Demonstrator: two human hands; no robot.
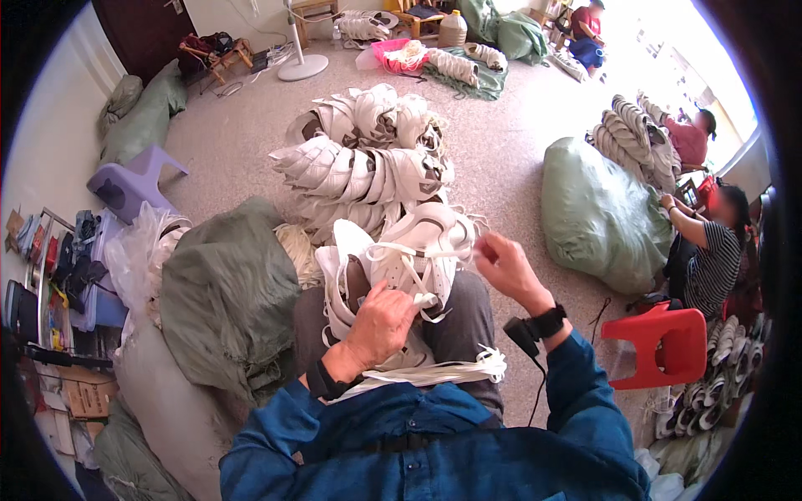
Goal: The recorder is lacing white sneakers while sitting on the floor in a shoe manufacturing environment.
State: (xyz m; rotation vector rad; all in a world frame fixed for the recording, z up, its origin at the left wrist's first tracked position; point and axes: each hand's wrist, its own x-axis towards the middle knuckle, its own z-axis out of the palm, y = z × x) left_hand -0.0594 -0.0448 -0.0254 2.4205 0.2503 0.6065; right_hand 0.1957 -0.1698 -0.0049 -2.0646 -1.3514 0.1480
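a person's lap is at the centre, in grey trousers [469, 313] below a dark blue button-up shirt [409, 434]. on it sits a white shoe with tiny perforations [436, 274], with a flat off-white lace [399, 247] strung across it. at the shoe's 3 o'clock, the right hand [510, 269] pinches the lace's loose end between thumb and fingers. at 7 o'clock, the left hand [380, 324] lies curled against the shoe; whether it grips a lace, i cannot tell. a bundle of white laces [443, 373] lies across the thighs at 6 o'clock.

from the lap, nested white shoes [363, 174] pile up at 12 o'clock; a bulging pale green sack [597, 213] is at 2, a red plastic stool [639, 332] between 3 and 4, a crumpled dark green sack [225, 288] at 9, and a purple plastic stool [138, 177] at 10. a co-worker in a striped shirt [714, 271] sits at 3.
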